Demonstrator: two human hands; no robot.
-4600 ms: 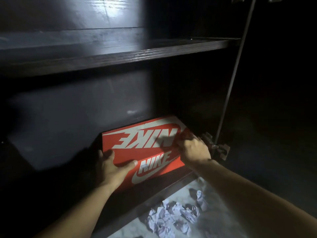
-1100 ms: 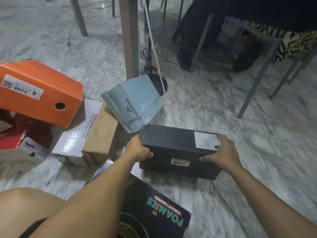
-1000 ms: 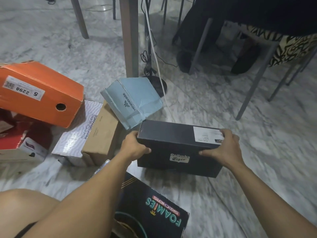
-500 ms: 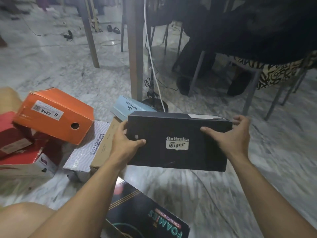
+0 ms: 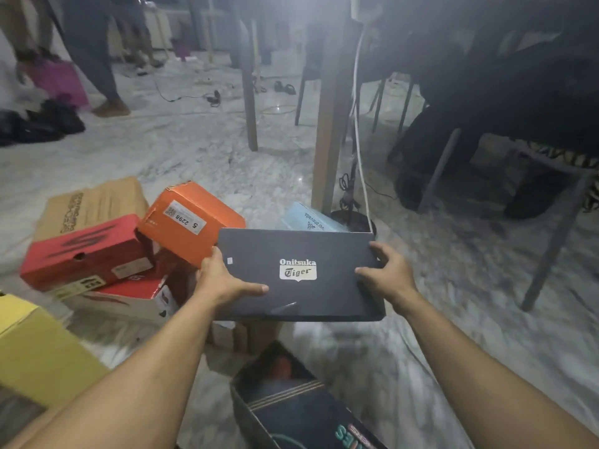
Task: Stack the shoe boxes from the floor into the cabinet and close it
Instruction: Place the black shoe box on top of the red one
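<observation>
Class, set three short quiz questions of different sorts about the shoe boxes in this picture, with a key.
1. True or false: the black cardboard Onitsuka Tiger box rests on the floor.
2. Which hands hold it? A left hand only; B right hand only; C both.
3. Fill in: the orange cardboard box bears the label "5 ____".

Key: 1 false, it is held up; 2 C; 3 2298.

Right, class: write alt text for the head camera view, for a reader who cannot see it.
Two bare hands, left hand and right hand, hold a black Onitsuka Tiger shoe box by its ends above a marble floor. Orange box, red box and yellow box lie at left.
</observation>
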